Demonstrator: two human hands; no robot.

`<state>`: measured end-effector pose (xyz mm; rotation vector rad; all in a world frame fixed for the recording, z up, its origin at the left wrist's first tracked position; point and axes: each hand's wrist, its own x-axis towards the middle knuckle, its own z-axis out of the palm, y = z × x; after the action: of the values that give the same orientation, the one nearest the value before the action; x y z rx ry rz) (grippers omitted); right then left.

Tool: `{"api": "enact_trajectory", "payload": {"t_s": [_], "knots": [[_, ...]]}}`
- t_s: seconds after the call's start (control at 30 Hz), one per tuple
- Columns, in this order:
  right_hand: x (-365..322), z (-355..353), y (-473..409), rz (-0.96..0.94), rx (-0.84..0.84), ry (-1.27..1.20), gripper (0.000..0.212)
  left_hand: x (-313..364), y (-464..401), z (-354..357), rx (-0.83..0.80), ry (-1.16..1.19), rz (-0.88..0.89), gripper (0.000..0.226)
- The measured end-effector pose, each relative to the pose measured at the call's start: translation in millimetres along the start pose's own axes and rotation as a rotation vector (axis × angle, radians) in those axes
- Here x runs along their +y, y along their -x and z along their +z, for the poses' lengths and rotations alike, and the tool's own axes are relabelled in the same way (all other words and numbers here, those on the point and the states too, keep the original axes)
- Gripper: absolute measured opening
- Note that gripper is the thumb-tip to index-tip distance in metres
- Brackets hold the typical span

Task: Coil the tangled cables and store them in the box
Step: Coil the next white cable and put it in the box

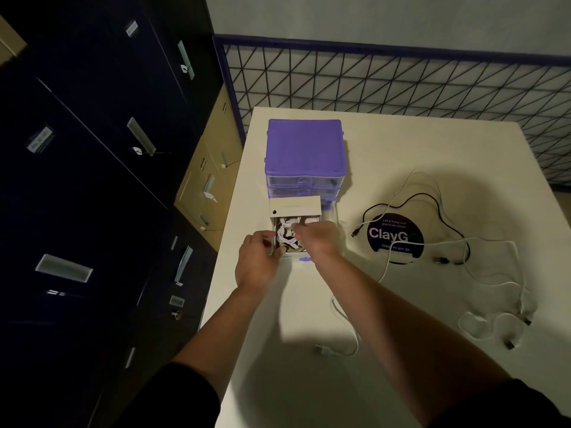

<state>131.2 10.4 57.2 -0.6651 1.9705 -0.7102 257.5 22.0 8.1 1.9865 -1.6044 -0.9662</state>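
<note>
The left hand (258, 257) is gripping the near-left wall of the small white box (295, 208), fingers curled round its edge, and is steadying it on the white table (401, 143). The right hand (318, 237) is reaching into the box from the right and is pinching the white coiled cable (285, 234), which is lying inside the box. The box lid is standing open at the far side, just in front of the purple drawer unit (304, 149).

The remaining cables are lying uncoiled on the right part of the table. A black cable (414, 197) is looping over the round dark sticker (394, 233). White cables (494, 264) are crossing it and trailing to the near right. One more white cable (346, 329) is running beneath the right forearm, its plug pointing left at the near end.

Judged risks from this state:

- The coil is likely to spring open once the pinch is released, because nothing visible is binding it; loops would then be rising above the box rim.
- The right forearm is passing over the near white cable; withdrawal could be snagging it and dragging it toward the table edge.
- The black and white cables are overlapping; pulling on one end could be tightening the tangle.
- The box appears small, so later coils may be failing to fit.
</note>
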Motion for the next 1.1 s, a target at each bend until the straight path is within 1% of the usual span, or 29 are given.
{"api": "enact_trajectory", "payload": {"t_s": [0.07,0.17,0.23,0.33,0.4,0.5,0.6,0.73,0.83,0.9,1.0,1.1], "knots": [[-1,-1,0,-0.010,0.004,-0.031,0.024,-1,-1,0,-0.004,0.010,0.001,0.031],[0,0,0,-0.037,0.019,-0.056,0.027,-2,-1,0,-0.009,0.014,0.000,0.033],[4,1,0,-0.059,0.031,-0.024,0.027,-3,-1,0,-0.013,0.010,0.003,0.034],[12,2,-2,-0.088,0.078,0.046,0.036,-3,0,0,-0.015,-0.001,0.014,0.035],[15,2,-4,-0.108,0.076,0.098,0.038,-3,0,-1,-0.013,-0.018,0.018,0.036],[19,0,-6,-0.129,0.043,0.101,0.036,-1,1,-1,-0.015,-0.052,0.020,0.037],[24,-8,-4,-0.134,0.002,0.022,0.031,1,2,-1,-0.014,-0.069,0.011,0.037],[34,-29,1,-0.165,0.016,-0.049,0.032,9,7,-1,0.017,-0.116,-0.014,0.039],[49,-52,4,-0.188,0.038,-0.035,0.029,21,19,4,0.080,-0.141,0.023,0.038],[61,-70,7,-0.222,0.068,-0.049,0.029,29,29,12,0.075,-0.117,0.059,0.033],[86,-102,9,-0.259,0.079,-0.067,0.032,41,44,34,-0.002,-0.059,0.145,0.022],[115,-137,11,-0.328,0.099,0.016,0.036,54,63,60,-0.095,-0.057,0.243,0.015]]}}
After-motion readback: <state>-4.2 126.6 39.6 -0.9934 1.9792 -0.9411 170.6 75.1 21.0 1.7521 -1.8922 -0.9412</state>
